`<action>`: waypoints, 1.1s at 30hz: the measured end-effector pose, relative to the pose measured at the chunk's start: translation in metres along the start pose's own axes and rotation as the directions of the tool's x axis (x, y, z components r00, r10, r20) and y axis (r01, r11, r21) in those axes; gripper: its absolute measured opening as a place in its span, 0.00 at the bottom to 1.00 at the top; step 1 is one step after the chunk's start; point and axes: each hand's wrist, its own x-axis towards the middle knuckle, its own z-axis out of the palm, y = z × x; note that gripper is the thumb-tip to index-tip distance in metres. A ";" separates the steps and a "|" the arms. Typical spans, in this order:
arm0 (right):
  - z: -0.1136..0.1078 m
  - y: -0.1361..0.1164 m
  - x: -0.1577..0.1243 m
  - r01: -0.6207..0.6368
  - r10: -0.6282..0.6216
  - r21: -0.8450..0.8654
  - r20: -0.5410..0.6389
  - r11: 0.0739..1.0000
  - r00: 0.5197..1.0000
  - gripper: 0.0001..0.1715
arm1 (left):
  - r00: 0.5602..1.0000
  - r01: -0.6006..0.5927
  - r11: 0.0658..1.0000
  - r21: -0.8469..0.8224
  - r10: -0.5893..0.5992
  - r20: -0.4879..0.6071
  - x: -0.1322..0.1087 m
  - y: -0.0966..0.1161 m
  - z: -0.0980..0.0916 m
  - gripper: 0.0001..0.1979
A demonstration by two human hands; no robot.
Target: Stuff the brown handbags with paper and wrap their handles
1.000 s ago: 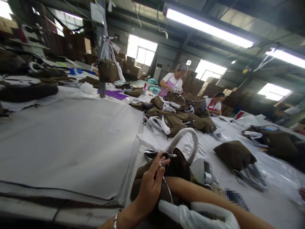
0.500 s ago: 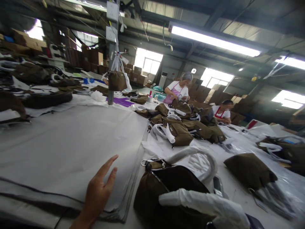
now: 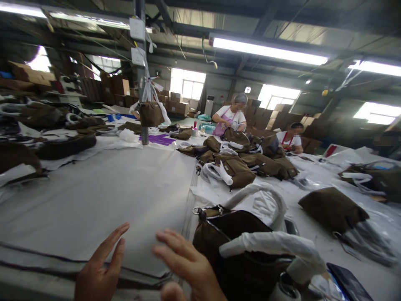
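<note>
My left hand (image 3: 98,269) hovers open over the near edge of a stack of large grey sheets (image 3: 94,196), fingers stretched forward. My right hand (image 3: 188,267) is beside it, fingers spread and open, over the same stack's right corner. Neither hand holds anything. Just right of my right hand stands a dark olive handbag (image 3: 238,246) with paper-wrapped white handles (image 3: 269,244) and a metal ring at its zip end.
More olive bags (image 3: 241,165) are piled mid-table, and another bag (image 3: 332,207) lies at right on clear plastic. A phone (image 3: 349,284) lies at bottom right. Two people work at the far side, one standing (image 3: 230,117), one seated (image 3: 290,140). A post (image 3: 142,75) rises from the table.
My left hand left the bag and moved over the grey sheets. My right hand, earlier across the bag, has come forward beside the left, fingers spread.
</note>
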 end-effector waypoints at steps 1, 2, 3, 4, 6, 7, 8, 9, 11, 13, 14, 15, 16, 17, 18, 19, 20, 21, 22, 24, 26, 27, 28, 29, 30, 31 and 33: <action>0.019 0.006 0.013 -0.016 0.014 -0.041 -0.037 0.999 0.999 0.41 | 1.000 0.009 1.000 0.011 -0.009 0.010 0.002 -0.006 -0.004 0.26; 0.036 0.014 0.025 -0.062 0.059 -0.092 -0.040 0.994 0.998 0.45 | 1.000 0.008 1.000 0.015 -0.009 0.019 0.004 -0.012 -0.007 0.26; 0.052 0.023 0.036 -0.097 0.097 -0.131 -0.004 0.987 0.995 0.48 | 1.000 0.002 1.000 0.013 -0.002 0.029 0.007 -0.017 -0.009 0.26; 0.067 0.032 0.045 -0.137 0.142 -0.158 0.021 0.978 0.990 0.48 | 0.999 -0.011 1.000 0.009 0.011 0.041 0.010 -0.022 -0.010 0.26; 0.091 0.048 0.058 -0.180 0.195 -0.188 0.065 0.965 0.979 0.52 | 0.997 -0.037 0.999 0.007 0.036 0.062 0.016 -0.032 -0.009 0.26; 0.100 0.053 0.062 -0.190 0.206 -0.193 0.067 0.963 0.976 0.56 | 0.996 -0.047 0.999 0.011 0.046 0.077 0.020 -0.036 -0.007 0.26; 0.107 0.056 0.065 -0.195 0.211 -0.190 0.066 0.962 0.975 0.59 | 0.994 -0.057 0.998 0.019 0.055 0.094 0.023 -0.039 -0.004 0.26; 0.112 0.058 0.068 -0.194 0.209 -0.182 0.067 0.964 0.975 0.61 | 0.992 -0.065 0.998 0.026 0.062 0.107 0.027 -0.041 0.000 0.26; 0.116 0.055 0.076 -0.185 0.201 -0.164 0.091 0.969 0.975 0.62 | 0.989 -0.083 0.996 0.043 0.077 0.127 0.036 -0.041 0.011 0.28; 0.117 0.051 0.084 -0.143 0.166 -0.154 0.147 0.978 0.975 0.60 | 0.977 -0.122 0.990 0.075 0.107 0.183 0.048 -0.036 0.024 0.30; 0.119 0.049 0.088 -0.106 0.132 -0.149 0.176 0.983 0.976 0.59 | 0.962 -0.154 0.982 0.109 0.124 0.242 0.055 -0.033 0.032 0.32; 0.121 0.048 0.091 -0.062 0.089 -0.140 0.197 0.988 0.976 0.58 | 0.938 -0.190 0.970 0.149 0.135 0.318 0.063 -0.029 0.039 0.33; 0.124 0.049 0.093 -0.012 0.038 -0.124 0.210 0.992 0.977 0.56 | 0.910 -0.225 0.956 0.190 0.136 0.392 0.071 -0.025 0.046 0.34; 0.127 0.050 0.094 0.040 -0.016 -0.103 0.219 0.994 0.976 0.55 | 0.883 -0.252 0.941 0.228 0.127 0.451 0.079 -0.022 0.053 0.34; 0.131 0.052 0.094 0.087 -0.068 -0.077 0.220 0.993 0.973 0.54 | 0.866 -0.266 0.928 0.260 0.111 0.488 0.086 -0.020 0.058 0.35; 0.135 0.055 0.093 0.125 -0.112 -0.047 0.214 0.991 0.970 0.54 | 0.858 -0.266 0.920 0.287 0.091 0.505 0.092 -0.019 0.063 0.35; 0.138 0.059 0.090 0.157 -0.152 -0.009 0.209 0.987 0.966 0.54 | 0.860 -0.257 0.916 0.308 0.071 0.505 0.097 -0.019 0.066 0.36; 0.140 0.063 0.087 0.188 -0.192 0.039 0.205 0.981 0.960 0.54 | 0.867 -0.241 0.914 0.325 0.052 0.496 0.102 -0.019 0.068 0.36; 0.142 0.068 0.084 0.219 -0.235 0.103 0.190 0.970 0.953 0.50 | 0.870 -0.227 0.913 0.338 0.034 0.491 0.105 -0.020 0.068 0.34; 0.141 0.078 0.077 0.240 -0.270 0.260 0.085 0.935 0.959 0.38 | 0.869 -0.204 0.921 0.333 0.014 0.494 0.109 -0.020 0.065 0.27; 0.137 0.088 0.073 0.133 -0.100 0.434 -0.098 0.891 0.990 0.35 | 0.865 -0.182 0.938 0.295 0.011 0.501 0.109 -0.016 0.059 0.21; 0.134 0.092 0.072 0.033 0.067 0.544 -0.163 0.839 0.984 0.38 | 0.865 -0.169 0.948 0.269 0.012 0.501 0.106 -0.013 0.056 0.20; 0.130 0.094 0.072 -0.067 0.243 0.661 -0.178 0.748 0.954 0.43 | 0.867 -0.156 0.957 0.243 0.015 0.497 0.101 -0.008 0.053 0.20; 0.126 0.096 0.073 -0.147 0.389 0.767 -0.142 0.625 0.910 0.49 | 0.871 -0.142 0.966 0.216 0.018 0.491 0.092 -0.001 0.051 0.19; 0.121 0.097 0.074 -0.200 0.479 0.847 -0.071 0.492 0.875 0.55 | 0.873 -0.129 0.974 0.188 0.022 0.487 0.081 0.006 0.050 0.19; 0.115 0.098 0.076 -0.234 0.511 0.893 0.005 0.385 0.860 0.58 | 0.873 -0.117 0.980 0.158 0.025 0.486 0.067 0.014 0.049 0.18; 0.100 0.099 0.078 -0.273 0.478 0.896 0.080 0.351 0.875 0.58 | 0.853 -0.088 0.993 0.074 0.037 0.520 0.035 0.031 0.048 0.16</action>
